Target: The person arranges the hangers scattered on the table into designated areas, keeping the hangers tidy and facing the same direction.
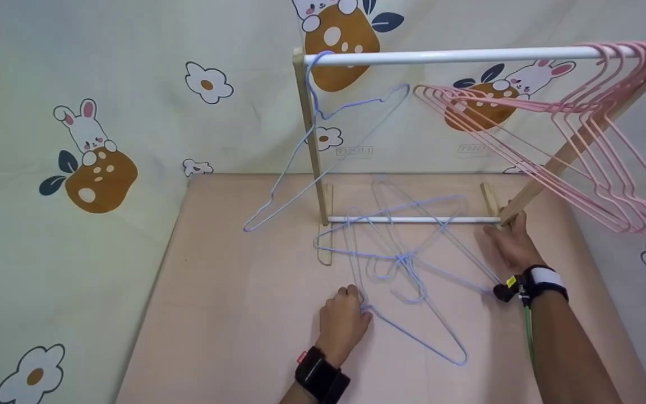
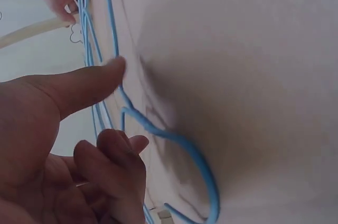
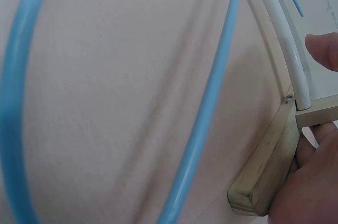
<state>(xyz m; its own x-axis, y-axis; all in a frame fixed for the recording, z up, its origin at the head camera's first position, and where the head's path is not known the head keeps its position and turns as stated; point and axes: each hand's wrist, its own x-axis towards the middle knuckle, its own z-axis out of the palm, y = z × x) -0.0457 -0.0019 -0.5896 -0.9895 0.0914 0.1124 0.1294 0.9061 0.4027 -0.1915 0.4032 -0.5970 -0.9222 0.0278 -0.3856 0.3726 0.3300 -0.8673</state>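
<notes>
My left hand (image 1: 345, 322) is at the neck of a blue wire hanger (image 1: 418, 338) on the table. In the left wrist view its fingers (image 2: 108, 166) are curled, while the thumb (image 2: 100, 84) stands apart; I see no wire pinched between them. That hanger's hook (image 2: 208, 176) curves past the fingertips. My right hand (image 1: 513, 244) grips the lower right corner of a wooden clothes rack (image 1: 410, 219). In the right wrist view the fingers pass behind the wooden foot (image 3: 264, 168), partly hidden, and the thumb is raised above.
More blue hangers (image 1: 356, 253) lie tangled between the hands, overlapping the rack's lower bar. One blue hanger (image 1: 295, 151) hangs at the left end of the white top rail (image 1: 446, 55). Several pink hangers (image 1: 575, 106) are bunched at its right end. Patterned cloth (image 1: 205, 129) backs the table (image 1: 216, 303).
</notes>
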